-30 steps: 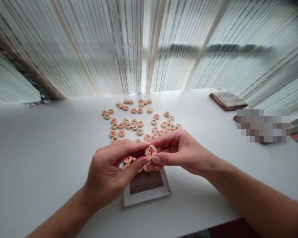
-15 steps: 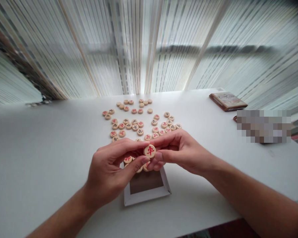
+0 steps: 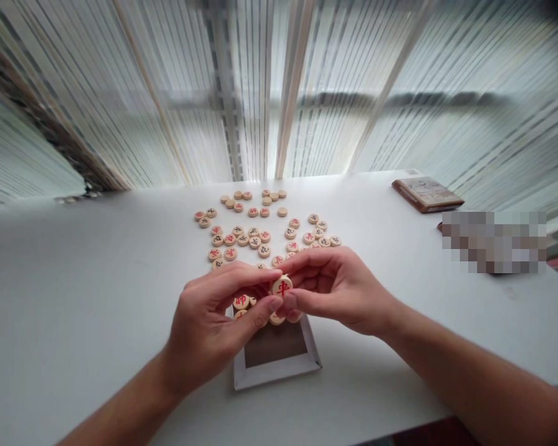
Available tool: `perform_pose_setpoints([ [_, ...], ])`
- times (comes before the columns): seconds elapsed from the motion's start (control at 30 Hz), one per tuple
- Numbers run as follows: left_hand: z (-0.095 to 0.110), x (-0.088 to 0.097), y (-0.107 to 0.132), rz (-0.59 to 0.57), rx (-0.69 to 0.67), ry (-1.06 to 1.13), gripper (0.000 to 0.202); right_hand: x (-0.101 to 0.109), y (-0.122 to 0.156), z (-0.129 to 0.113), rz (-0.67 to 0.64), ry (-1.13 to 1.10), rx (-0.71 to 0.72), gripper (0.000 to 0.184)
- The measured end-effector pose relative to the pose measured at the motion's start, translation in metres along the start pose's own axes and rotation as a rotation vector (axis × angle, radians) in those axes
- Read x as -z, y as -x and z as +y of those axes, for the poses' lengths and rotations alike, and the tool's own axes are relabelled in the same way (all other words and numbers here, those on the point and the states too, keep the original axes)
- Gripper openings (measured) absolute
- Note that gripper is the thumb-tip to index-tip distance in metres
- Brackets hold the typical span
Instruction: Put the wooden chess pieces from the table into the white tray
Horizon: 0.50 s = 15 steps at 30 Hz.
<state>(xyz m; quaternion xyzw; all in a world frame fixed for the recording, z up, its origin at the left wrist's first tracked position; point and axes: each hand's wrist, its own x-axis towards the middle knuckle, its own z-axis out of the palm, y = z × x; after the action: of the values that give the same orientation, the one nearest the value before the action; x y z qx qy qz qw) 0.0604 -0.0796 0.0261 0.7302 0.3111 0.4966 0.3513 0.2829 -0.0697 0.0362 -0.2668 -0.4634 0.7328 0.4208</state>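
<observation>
A round wooden Chinese chess piece (image 3: 282, 285) with a red character faces me, pinched between the fingertips of both hands. My left hand (image 3: 223, 310) grips its left side with thumb and fingers. From the right, my right hand (image 3: 335, 288) closes its thumb and fingers on the same piece. Below them lies a shallow white-rimmed box (image 3: 279, 370) with a brown bottom. Several pieces sit in its far part, among them a red-marked piece (image 3: 240, 301); my hands hide some of the others.
Many loose pieces (image 3: 254, 241) with red or black characters spread over the white table (image 3: 97, 297) beyond the box. A brown-edged box (image 3: 428, 194) lies at the back right, near a blurred-out item (image 3: 493, 241). Striped curtains (image 3: 260, 93) hang behind the table.
The held piece has tipped slightly, and the thumbs have shifted a little on its lower edge. Both hands still hold it. The whole view has moved slightly.
</observation>
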Motion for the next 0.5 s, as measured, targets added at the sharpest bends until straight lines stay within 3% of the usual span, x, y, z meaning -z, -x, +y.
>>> perform_pose_setpoints([
  [0.23,0.0001,-0.0009,0.0003,0.041,-0.019,-0.063,0.033,-0.004,0.0016,0.0047,0.076,0.122,0.12,0.04],
  [0.5,-0.0014,-0.0013,0.0007,0.081,-0.044,-0.1,0.029,-0.0025,0.0035,0.0059,0.137,0.6,0.542,0.02],
])
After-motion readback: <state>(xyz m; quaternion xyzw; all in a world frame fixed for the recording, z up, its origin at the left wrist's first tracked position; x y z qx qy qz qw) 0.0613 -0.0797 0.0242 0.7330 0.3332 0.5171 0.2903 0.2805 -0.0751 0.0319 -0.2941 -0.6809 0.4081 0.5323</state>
